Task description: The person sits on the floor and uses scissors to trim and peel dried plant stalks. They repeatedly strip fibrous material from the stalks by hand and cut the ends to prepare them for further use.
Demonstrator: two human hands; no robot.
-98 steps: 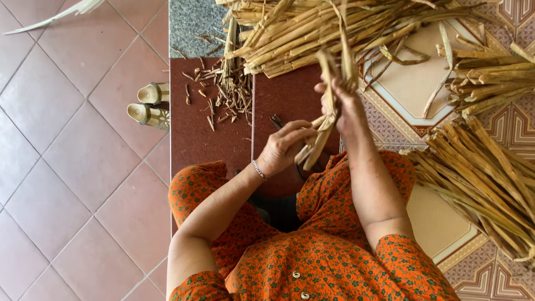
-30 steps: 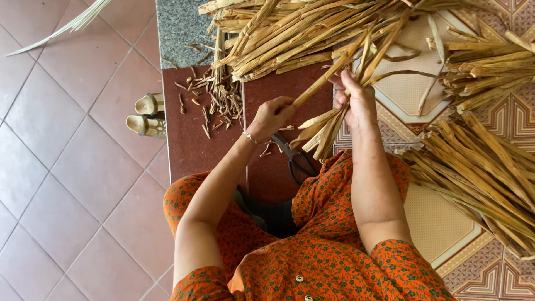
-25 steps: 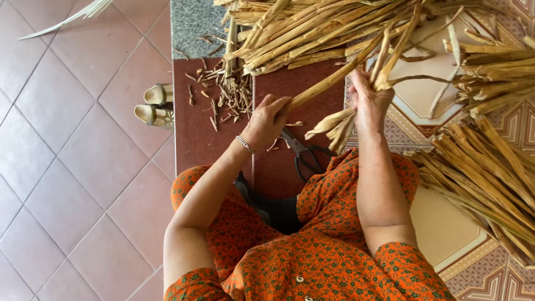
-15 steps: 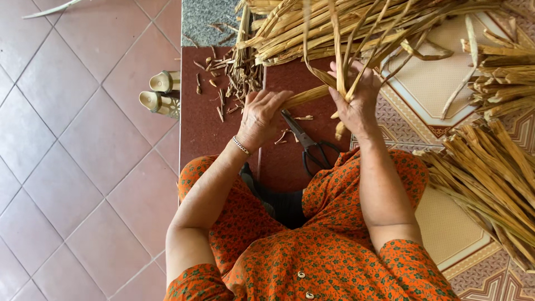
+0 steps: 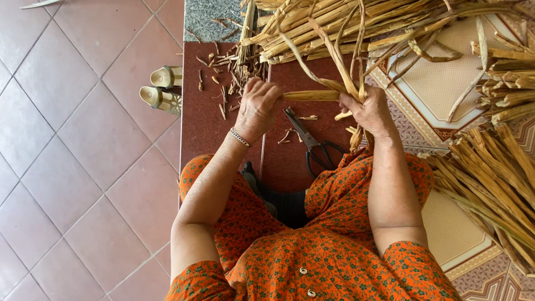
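Observation:
My left hand (image 5: 257,106) grips one end of a dried tan plant stalk (image 5: 312,95) that lies level between both hands. My right hand (image 5: 369,111) holds the other end together with a bunch of split strips (image 5: 340,56) that curl up from its fist. Black scissors (image 5: 312,145) lie on the dark red floor just below the stalk, between my forearms. A bracelet circles my left wrist.
A large heap of dried stalks (image 5: 356,22) lies ahead, and more bundles (image 5: 490,178) lie at the right on a patterned mat (image 5: 440,83). Scraps (image 5: 223,83) litter the red floor at the left. A pair of sandals (image 5: 163,89) sits on the pink tiles.
My hands lowered the stalk from a raised slant to level in front of me. The left hand slid along to grip its end, and the strips stand up from my right fist.

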